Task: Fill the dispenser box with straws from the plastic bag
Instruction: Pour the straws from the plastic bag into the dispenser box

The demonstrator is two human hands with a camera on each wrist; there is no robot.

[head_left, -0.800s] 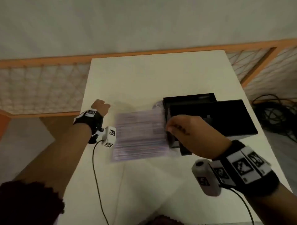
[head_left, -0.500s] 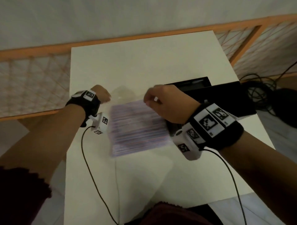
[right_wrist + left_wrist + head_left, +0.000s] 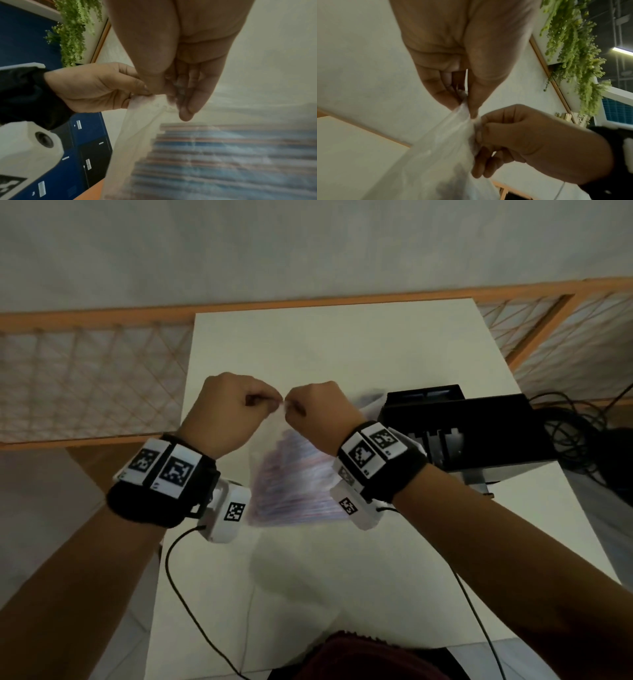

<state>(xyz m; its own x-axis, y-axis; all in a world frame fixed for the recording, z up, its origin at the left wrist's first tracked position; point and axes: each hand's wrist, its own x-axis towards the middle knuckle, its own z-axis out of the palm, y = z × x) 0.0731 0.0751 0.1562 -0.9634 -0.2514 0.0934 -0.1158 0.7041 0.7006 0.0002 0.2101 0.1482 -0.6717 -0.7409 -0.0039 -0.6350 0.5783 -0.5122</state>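
Note:
A clear plastic bag full of red-and-blue striped straws hangs above the white table, held up by its top edge. My left hand and right hand sit knuckle to knuckle, each pinching the bag's top edge between thumb and fingers. The pinched plastic bunches between the two hands. The black dispenser box stands on the table to the right of the bag, its lid raised.
An orange-framed net fence runs behind and beside the table. Black cables lie on the floor at the right. Thin wrist-camera cables trail across the table's near part.
The bag has been lifted off the table and now hangs upright. My right hand left the box side and joined the left hand at the bag's top edge.

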